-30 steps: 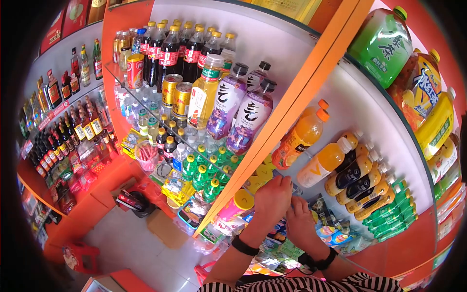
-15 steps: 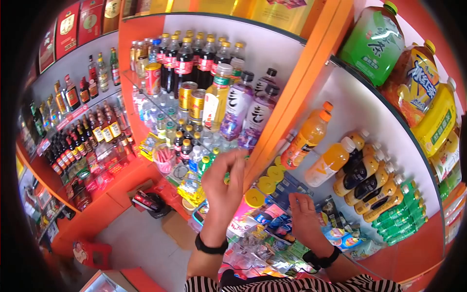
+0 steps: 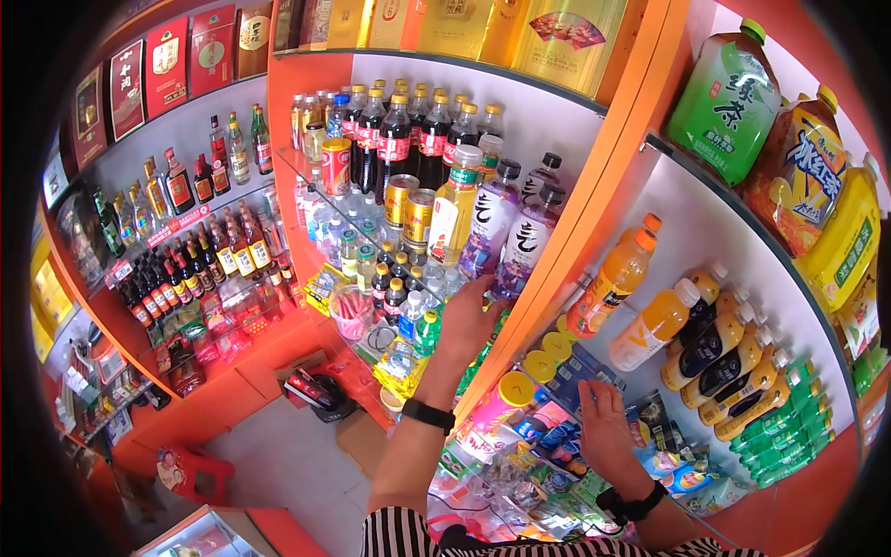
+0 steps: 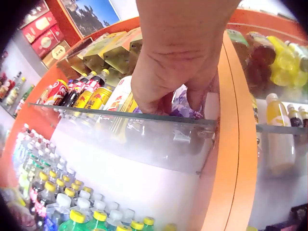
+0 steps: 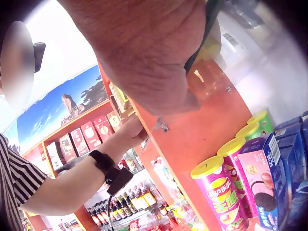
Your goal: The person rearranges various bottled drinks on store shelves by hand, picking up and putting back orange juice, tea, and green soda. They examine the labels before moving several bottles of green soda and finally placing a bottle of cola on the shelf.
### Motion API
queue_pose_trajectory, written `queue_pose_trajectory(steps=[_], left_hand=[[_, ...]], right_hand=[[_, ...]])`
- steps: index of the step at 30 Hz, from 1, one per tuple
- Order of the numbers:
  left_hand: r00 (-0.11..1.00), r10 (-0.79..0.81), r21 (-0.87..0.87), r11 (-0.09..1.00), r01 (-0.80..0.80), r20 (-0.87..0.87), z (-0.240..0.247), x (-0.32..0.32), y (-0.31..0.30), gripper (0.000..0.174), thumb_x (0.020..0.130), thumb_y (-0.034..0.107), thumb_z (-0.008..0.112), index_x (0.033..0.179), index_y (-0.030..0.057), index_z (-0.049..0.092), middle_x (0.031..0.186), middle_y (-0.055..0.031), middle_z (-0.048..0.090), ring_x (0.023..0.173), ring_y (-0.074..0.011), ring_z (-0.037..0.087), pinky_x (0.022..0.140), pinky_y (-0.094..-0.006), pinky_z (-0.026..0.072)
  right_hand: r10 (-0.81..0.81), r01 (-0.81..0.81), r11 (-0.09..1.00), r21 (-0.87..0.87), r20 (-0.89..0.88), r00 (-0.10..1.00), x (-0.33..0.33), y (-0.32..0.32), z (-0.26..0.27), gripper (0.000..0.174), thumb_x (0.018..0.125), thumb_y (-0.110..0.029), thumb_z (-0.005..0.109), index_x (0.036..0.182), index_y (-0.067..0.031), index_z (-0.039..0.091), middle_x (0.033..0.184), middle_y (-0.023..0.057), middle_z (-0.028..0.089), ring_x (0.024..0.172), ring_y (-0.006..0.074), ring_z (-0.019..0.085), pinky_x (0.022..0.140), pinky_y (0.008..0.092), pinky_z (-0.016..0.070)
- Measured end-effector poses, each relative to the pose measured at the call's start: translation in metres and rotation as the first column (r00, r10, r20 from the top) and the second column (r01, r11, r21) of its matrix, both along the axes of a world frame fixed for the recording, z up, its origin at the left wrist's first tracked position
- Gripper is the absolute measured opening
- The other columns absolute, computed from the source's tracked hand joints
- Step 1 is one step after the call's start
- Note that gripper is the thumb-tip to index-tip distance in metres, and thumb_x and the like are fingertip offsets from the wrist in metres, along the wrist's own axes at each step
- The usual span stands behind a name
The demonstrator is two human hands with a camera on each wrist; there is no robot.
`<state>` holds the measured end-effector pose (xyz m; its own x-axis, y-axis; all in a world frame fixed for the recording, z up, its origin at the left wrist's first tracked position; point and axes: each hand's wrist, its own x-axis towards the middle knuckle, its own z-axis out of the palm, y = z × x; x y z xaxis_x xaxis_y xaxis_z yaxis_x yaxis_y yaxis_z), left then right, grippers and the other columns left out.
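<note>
The right hand (image 3: 608,432), its fingers loosely extended and apart, was held above colourful plastic snack packets (image 3: 557,441), near a pink cylindrical canister with a yellow lid (image 3: 506,404). The left hand (image 3: 467,325) was lowered to the bases of two purple-labelled plastic bottles with dark caps (image 3: 489,223); its fingers were parted, but whether a bottle was gripped could not be told. The bottles were stood on a glass shelf (image 4: 72,109) beside an orange upright panel (image 3: 585,200), their pale upper labels marked with bold black characters above purple artwork. Red-labelled dark cola bottles (image 3: 394,139) were ranged behind.
</note>
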<state>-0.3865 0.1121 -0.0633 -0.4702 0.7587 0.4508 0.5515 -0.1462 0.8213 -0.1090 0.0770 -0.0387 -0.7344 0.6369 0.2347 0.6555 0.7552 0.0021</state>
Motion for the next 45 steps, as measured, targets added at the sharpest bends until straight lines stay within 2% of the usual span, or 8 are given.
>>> queue_pose_trajectory(steps=[5, 8, 14, 18, 20, 23, 41, 45], left_hand=[[0.980, 0.141, 0.009, 0.990, -0.141, -0.141, -0.005, 0.006, 0.006, 0.049, 0.072, 0.017, 0.071, 0.116, 0.0029, 0.055, 0.093, -0.0149, 0.061, 0.078, -0.0280, 0.061, 0.067, -0.0385, 0.0490], [0.971, 0.146, -0.022, 0.988, -0.153, -0.190, -0.005, 0.008, 0.008, 0.056, 0.072, 0.025, 0.072, 0.119, 0.0036, 0.050, 0.097, -0.0171, 0.060, 0.082, -0.0349, 0.060, 0.070, -0.0431, 0.0497], [0.922, 0.221, -0.018, 0.971, -0.239, -0.319, -0.010, 0.010, 0.012, 0.058, 0.070, 0.027, 0.073, 0.117, 0.0058, 0.048, 0.095, -0.0153, 0.059, 0.081, -0.0348, 0.061, 0.066, -0.0432, 0.0502], [0.917, 0.232, -0.003, 0.969, -0.246, -0.325, -0.009, 0.010, 0.011, 0.056, 0.070, 0.028, 0.073, 0.115, 0.0062, 0.049, 0.095, -0.0149, 0.059, 0.080, -0.0343, 0.061, 0.066, -0.0425, 0.0503], [0.931, 0.233, 0.010, 0.971, -0.240, -0.282, -0.008, 0.012, 0.010, 0.050, 0.069, 0.014, 0.071, 0.114, 0.0058, 0.051, 0.098, -0.0163, 0.060, 0.082, -0.0353, 0.061, 0.069, -0.0433, 0.0500], [0.915, 0.252, 0.026, 0.966, -0.257, -0.316, -0.013, 0.010, 0.014, 0.052, 0.069, 0.029, 0.073, 0.111, 0.0070, 0.051, 0.095, -0.0135, 0.059, 0.081, -0.0325, 0.061, 0.066, -0.0413, 0.0504], [0.898, 0.285, 0.002, 0.953, -0.302, -0.337, -0.014, 0.009, 0.018, 0.049, 0.068, 0.025, 0.074, 0.109, 0.0085, 0.054, 0.096, -0.0121, 0.061, 0.082, -0.0315, 0.062, 0.066, -0.0402, 0.0508], [0.904, 0.287, 0.002, 0.953, -0.302, -0.318, -0.017, 0.007, 0.022, 0.047, 0.068, 0.022, 0.075, 0.107, 0.0093, 0.055, 0.096, -0.0117, 0.062, 0.082, -0.0320, 0.062, 0.067, -0.0403, 0.0509]], right_hand=[[-0.003, 0.003, 1.000, -0.007, 0.000, 1.000, 0.001, 0.000, 0.000, 0.063, 0.066, 0.005, 0.054, 0.127, 0.0078, 0.039, 0.126, 0.0213, 0.041, 0.119, 0.0384, 0.037, 0.102, 0.0426, 0.0322], [0.003, -0.002, 1.000, 0.011, -0.013, 1.000, 0.002, 0.001, -0.001, 0.064, 0.065, 0.005, 0.055, 0.127, 0.0078, 0.039, 0.126, 0.0213, 0.041, 0.119, 0.0383, 0.037, 0.102, 0.0425, 0.0322], [0.010, -0.010, 1.000, 0.022, -0.015, 1.000, 0.001, 0.000, -0.001, 0.065, 0.063, 0.005, 0.056, 0.126, 0.0080, 0.040, 0.125, 0.0211, 0.041, 0.118, 0.0382, 0.037, 0.102, 0.0426, 0.0323], [0.046, -0.044, 0.999, 0.028, -0.047, 0.998, 0.000, -0.001, 0.001, 0.059, 0.069, 0.007, 0.053, 0.126, 0.0073, 0.038, 0.122, 0.0230, 0.042, 0.114, 0.0407, 0.040, 0.098, 0.0453, 0.0351], [0.041, -0.040, 0.999, 0.011, -0.040, 0.998, 0.001, -0.001, 0.000, 0.059, 0.069, 0.007, 0.053, 0.126, 0.0070, 0.038, 0.122, 0.0230, 0.042, 0.114, 0.0408, 0.040, 0.098, 0.0452, 0.0350], [0.047, -0.045, 0.998, 0.034, -0.043, 0.998, 0.002, 0.000, -0.003, 0.061, 0.068, 0.008, 0.053, 0.127, 0.0064, 0.037, 0.123, 0.0231, 0.041, 0.115, 0.0409, 0.039, 0.099, 0.0451, 0.0346], [0.002, -0.001, 1.000, 0.023, -0.070, 0.998, 0.001, -0.004, 0.000, 0.054, 0.072, 0.008, 0.049, 0.124, 0.0065, 0.040, 0.124, 0.0225, 0.041, 0.116, 0.0409, 0.039, 0.099, 0.0447, 0.0350], [0.000, 0.002, 0.999, 0.036, -0.059, 0.998, 0.002, -0.006, 0.002, 0.056, 0.071, 0.006, 0.048, 0.126, 0.0060, 0.040, 0.125, 0.0210, 0.043, 0.120, 0.0370, 0.039, 0.100, 0.0407, 0.0354]])
